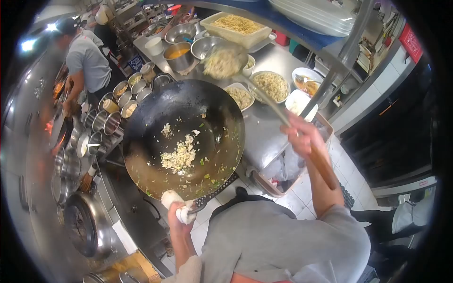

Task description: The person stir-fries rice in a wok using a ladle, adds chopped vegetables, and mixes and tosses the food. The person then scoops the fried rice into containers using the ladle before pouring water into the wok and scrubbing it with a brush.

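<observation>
My left hand (177,218) is closed round a white cloth (171,200) at the near handle of a big black wok (188,101). The wok is tilted so that its inside shows. Fried rice (180,155) lies at its middle, with green bits stuck to the wall. My right hand (303,136) grips a long-handled ladle (264,96), whose wooden end runs back along my forearm. Its scoop, blurred by motion and heaped with rice (222,64), hangs above the steel counter past the wok's far rim. Near it are a round bowl of rice (270,87) and a white dish of rice (239,97).
Noodles fill a tub (238,23) at the back, beside a pot of orange liquid (179,53). Several steel containers (112,121) stand left of the wok. A co-worker (89,61) stands at upper left. A bin (283,177) is below the counter; a metal post (337,70) rises at right.
</observation>
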A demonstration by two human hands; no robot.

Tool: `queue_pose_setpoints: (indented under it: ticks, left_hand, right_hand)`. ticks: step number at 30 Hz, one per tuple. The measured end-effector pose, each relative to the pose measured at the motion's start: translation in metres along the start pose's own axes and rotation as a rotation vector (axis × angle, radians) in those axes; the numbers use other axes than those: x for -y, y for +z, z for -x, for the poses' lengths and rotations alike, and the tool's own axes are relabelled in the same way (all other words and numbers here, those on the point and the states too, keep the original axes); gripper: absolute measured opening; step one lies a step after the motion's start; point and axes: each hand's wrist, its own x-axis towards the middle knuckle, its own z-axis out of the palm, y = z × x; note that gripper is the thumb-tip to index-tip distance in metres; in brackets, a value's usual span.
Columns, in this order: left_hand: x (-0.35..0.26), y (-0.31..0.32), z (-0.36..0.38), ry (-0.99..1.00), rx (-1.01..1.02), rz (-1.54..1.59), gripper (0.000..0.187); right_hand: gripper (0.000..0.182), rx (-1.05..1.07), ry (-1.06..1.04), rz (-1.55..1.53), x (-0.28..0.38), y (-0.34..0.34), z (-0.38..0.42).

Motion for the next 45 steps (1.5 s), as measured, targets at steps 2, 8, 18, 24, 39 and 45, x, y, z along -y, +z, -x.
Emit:
queue_pose_setpoints:
  ticks: [2, 8, 18, 24, 39, 45]
  left_hand:
    - [0.001, 0.022, 0.007, 0.11, -0.094, 0.055, 0.021]
    - [-0.003, 0.021, 0.015, -0.002, -0.081, -0.001, 0.017]
    - [0.003, -0.029, 0.031, 0.041, -0.273, 0.006, 0.021]
    - [0.004, -0.045, 0.037, 0.055, -0.254, 0.09, 0.023]
    - [-0.036, -0.086, 0.036, -0.043, -0.18, 0.141, 0.024]
    - [-0.038, -0.093, 0.031, 0.01, -0.278, 0.078, 0.012]
  right_hand:
    - [0.031, 0.02, -0.063, 0.107, 0.027, 0.003, -0.033]
    - [0.012, -0.115, -0.053, 0.34, 0.052, -0.058, -0.13]
    - [0.03, -0.226, -0.164, 0.636, 0.049, -0.059, -0.145]
    - [0.063, -0.411, -0.282, 1.162, 0.032, -0.071, -0.141]
    - [0.065, -0.662, -0.499, 1.612, -0.039, -0.12, -0.17]
    - [0.065, -0.645, -0.667, 1.66, -0.039, -0.115, -0.169]
